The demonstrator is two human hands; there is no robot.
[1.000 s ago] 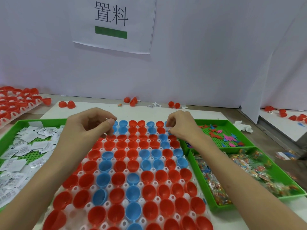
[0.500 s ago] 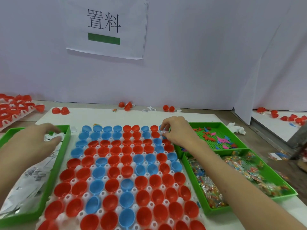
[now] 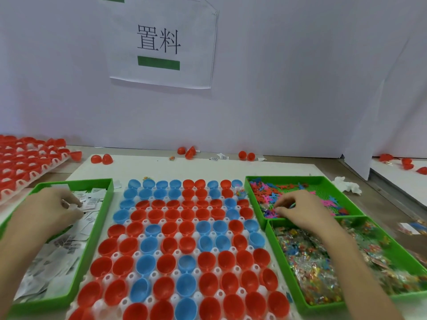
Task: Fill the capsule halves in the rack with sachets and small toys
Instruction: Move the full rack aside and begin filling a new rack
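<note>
A white rack (image 3: pixel 120 256) of red and blue capsule halves (image 3: pixel 187 214) fills the middle of the table. One half at the far right corner (image 3: pixel 240 192) holds something colourful. My left hand (image 3: pixel 50 213) is in the green tray (image 3: pixel 92 245) of white sachets (image 3: pixel 92 199) on the left, its thumb and fingers pinching a sachet. My right hand (image 3: pixel 298 210) reaches into the far right green tray (image 3: pixel 284 179) of small coloured toys (image 3: pixel 265 192), fingertips pinching among them.
A nearer green tray (image 3: pixel 284 271) on the right holds clear packets of coloured bits. Another rack of red halves (image 3: pixel 27 158) lies far left. Loose red halves (image 3: pixel 101 159) and a crumpled tissue (image 3: pixel 347 187) lie near the white wall.
Both hands left the far end of the rack. The left went left into the sachet tray, the right went right into the toy tray.
</note>
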